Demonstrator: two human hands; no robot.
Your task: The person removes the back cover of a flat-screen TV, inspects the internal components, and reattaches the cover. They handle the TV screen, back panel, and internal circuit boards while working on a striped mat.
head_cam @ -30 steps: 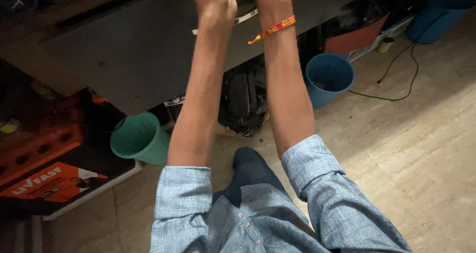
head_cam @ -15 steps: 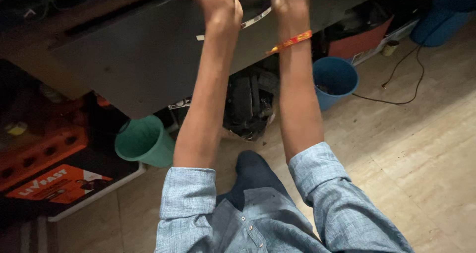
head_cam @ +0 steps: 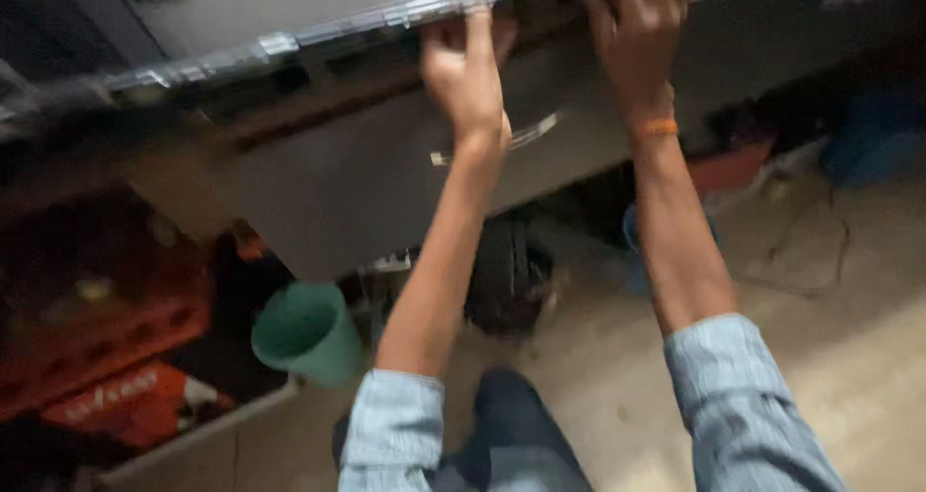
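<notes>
Both hands up at the metal edge [head_cam: 386,14] of a grey panel [head_cam: 289,0] overhead. Left hand [head_cam: 468,72] fingers curled over the edge; right hand [head_cam: 637,39] fingers spread, gripping it. Green cup [head_cam: 307,333] lies below on the floor.

Motion blur smears everything — right hand [head_cam: 632,29] fingertips cut off by top edge.

Single head-worn view, looking steeply down along both outstretched arms, close above floor and grey panel edge [head_cam: 318,31].
</notes>
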